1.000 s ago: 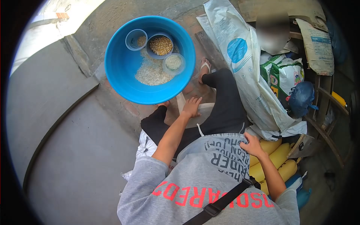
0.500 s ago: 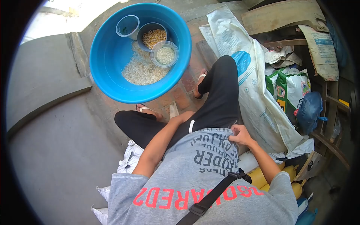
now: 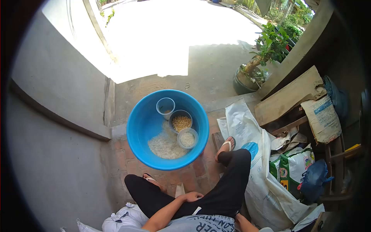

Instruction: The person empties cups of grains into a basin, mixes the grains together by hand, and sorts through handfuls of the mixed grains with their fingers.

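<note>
My left hand [image 3: 193, 196] rests on the inside of my thigh, holding nothing, its fingers lying loosely on the black trousers. At the side of my grey shirt [image 3: 208, 224], my right hand [image 3: 239, 217] shows only in part, its fingers hidden. Beyond my feet stands a large blue basin [image 3: 135, 149]. White grains [image 3: 164, 147] lie loose on its bottom. Inside it are a clear cup [image 3: 165, 105] with a little content, a bowl of yellow kernels [image 3: 181, 123] and a clear tub of white grains [image 3: 187, 139].
A large white sack [image 3: 262, 181] lies along my right leg, with green-white bags [image 3: 291, 168], a blue plastic bag [image 3: 315, 179] and wooden boards [image 3: 290, 96] past it. A potted plant [image 3: 247, 75] stands at the back right. A grey wall [image 3: 58, 154] rises on the left.
The view has tilted up, so the basin and my body sit lower in it. My left hand has drawn back from near the basin onto my thigh.
</note>
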The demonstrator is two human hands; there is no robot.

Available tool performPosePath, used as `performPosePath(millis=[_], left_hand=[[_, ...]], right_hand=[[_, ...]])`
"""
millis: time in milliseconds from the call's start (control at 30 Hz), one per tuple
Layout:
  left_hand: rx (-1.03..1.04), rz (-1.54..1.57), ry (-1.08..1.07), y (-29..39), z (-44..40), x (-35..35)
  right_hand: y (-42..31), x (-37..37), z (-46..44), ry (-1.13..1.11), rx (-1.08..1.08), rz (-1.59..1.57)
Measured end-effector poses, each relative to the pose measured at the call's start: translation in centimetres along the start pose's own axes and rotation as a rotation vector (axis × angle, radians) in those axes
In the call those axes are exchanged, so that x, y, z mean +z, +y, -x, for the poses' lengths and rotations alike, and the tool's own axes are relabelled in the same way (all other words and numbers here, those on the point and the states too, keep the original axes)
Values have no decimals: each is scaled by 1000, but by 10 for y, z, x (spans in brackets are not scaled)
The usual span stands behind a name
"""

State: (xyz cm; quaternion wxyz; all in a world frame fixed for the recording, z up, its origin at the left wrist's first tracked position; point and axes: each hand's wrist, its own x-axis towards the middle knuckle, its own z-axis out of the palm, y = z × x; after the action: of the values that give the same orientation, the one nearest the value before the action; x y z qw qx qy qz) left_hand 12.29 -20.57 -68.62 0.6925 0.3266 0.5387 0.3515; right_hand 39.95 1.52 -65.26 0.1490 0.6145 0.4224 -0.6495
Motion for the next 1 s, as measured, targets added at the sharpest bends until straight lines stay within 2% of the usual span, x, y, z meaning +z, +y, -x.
performPosePath(millis=[133,233,267,333,433,467,533,600,633,667,700,767,800,867,900,967,1000], left_hand=[[26,-155,117,-12,-1,8],[-52,-68,162,14,23,-15],[-9,-44,235,-2,25,-22],[-110,-21,325,31,47,-43],[-27,-31,296,7,32,-58],[-128,-36,358,23,40,-56],[-237,-282,707,60,74,-37],[-202,145,1216,78,100,-30],[-50,520,1495,82,110,-33],[107,725,1680,96,130,-36],[225,805,1774,117,155,-36],[405,932,1689,144,185,-51],[360,876,1660,150,190,-63],[229,739,1572,163,186,-82],[272,787,1497,157,184,-96],[353,887,1340,129,171,-116],[373,887,1346,124,167,-113]], right_hand=[[-45,11,-7,-3,13,80],[-67,5,-9,-50,-2,157],[-71,2,-12,-69,-14,183],[-82,1,-26,-110,-49,234],[-90,-3,-55,-164,-129,327],[-98,-4,-64,-178,-161,355],[-107,-10,-77,-182,-226,423],[-133,-9,-83,-37,-466,404],[-153,-7,-80,123,-669,323],[-182,2,-60,257,-827,229],[-216,15,-34,397,-985,155],[-272,50,19,306,-1228,0],[-294,66,34,174,-1244,-52],[-326,108,62,-195,-1176,-196],[-337,128,71,-339,-1122,-220],[-346,168,65,-432,-1093,-141],[-346,183,65,-439,-993,-90]])
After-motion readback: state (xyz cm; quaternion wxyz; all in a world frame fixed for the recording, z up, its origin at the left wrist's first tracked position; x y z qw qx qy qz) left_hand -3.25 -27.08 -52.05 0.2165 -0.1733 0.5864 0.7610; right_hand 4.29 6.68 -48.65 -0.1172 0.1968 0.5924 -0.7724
